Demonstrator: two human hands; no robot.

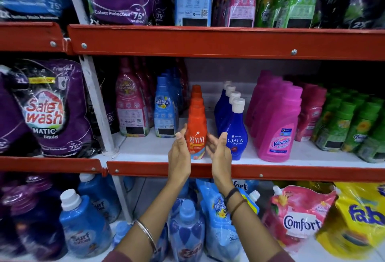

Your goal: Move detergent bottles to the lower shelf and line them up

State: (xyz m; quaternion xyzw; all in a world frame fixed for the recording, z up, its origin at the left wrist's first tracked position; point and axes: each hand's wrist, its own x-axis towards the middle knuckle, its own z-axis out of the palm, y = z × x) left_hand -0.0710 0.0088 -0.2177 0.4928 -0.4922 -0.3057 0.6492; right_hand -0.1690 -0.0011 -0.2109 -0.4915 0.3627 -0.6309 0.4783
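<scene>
An orange Revive bottle (196, 130) stands upright at the front of a row of like bottles on the middle shelf (270, 173). My left hand (179, 154) is at its left side and my right hand (219, 152) at its right side, both with fingers spread. The fingertips sit at the bottle's lower part; whether they touch it I cannot tell. A row of blue Ujala bottles (236, 128) stands just to the right, and pink Vanish bottles (277, 128) beyond that.
Blue (165, 111) and pink Comfort bottles (130, 107) stand left of the orange row. Green bottles (354, 128) fill the right end. The shelf below holds blue detergent bottles (83, 224), pouches and a pink Comfort pouch (300, 216). A white upright (95, 103) divides the racks.
</scene>
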